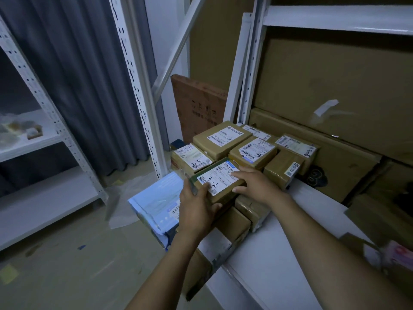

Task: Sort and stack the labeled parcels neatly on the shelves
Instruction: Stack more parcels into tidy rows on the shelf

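Cardboard parcels mostly fill the shelf. We seat the 3-2 box, our left hand with fingers curled round its corner and our right hand with fingers flat on top. The blue mailer likely remains.

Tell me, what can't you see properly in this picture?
Head view:
Small print on the label of the box: too small, partly covered by the right hand.
The lower boxes: mostly hidden by the box and left hand.
The pink thing: cut off by the right edge.
The items on the left shelf: blurred.
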